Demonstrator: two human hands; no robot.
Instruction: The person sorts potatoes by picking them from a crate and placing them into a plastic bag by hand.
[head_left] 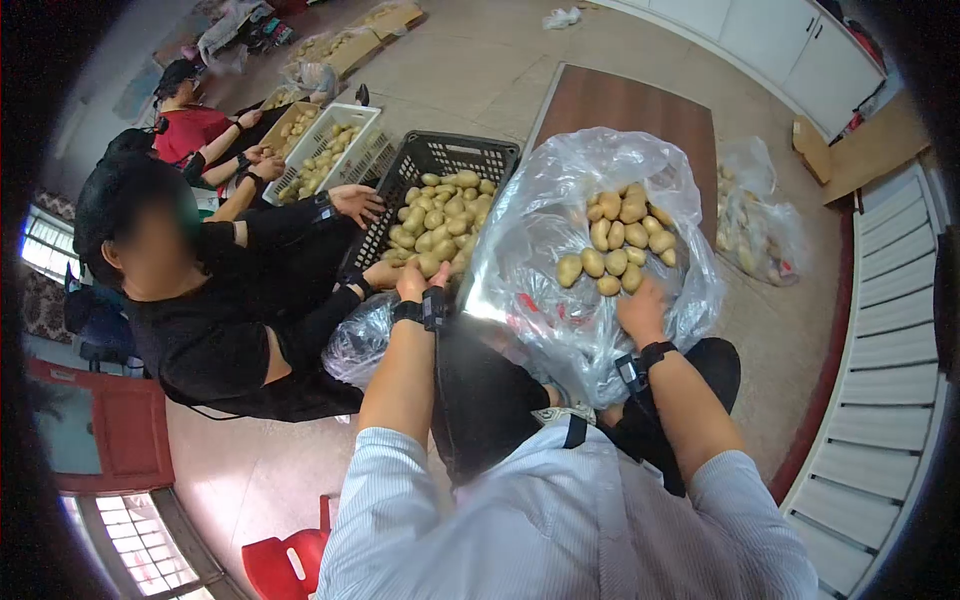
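Observation:
Potatoes point(622, 236) lie in a large clear plastic bag point(535, 215), spread open on a brown table point(640, 100). My right hand point(642, 308) is inside the bag's near right part, just below the potatoes; its fingertips are hidden, and what it holds, if anything, does not show. My left hand point(420, 285) reaches to the near edge of a black crate point(455, 145) full of potatoes point(440, 215). Its fingers are at the lowest potatoes, close beside a co-worker's hand, and whether they grip one is unclear.
A co-worker in black point(200, 300) sits at the left, one hand over the crate's rim. Beyond are more people, a white crate point(375, 118) and boxes of potatoes. Another plastic bag point(765, 230) lies on the floor at the right. A red chair point(285, 562) stands at the lower left.

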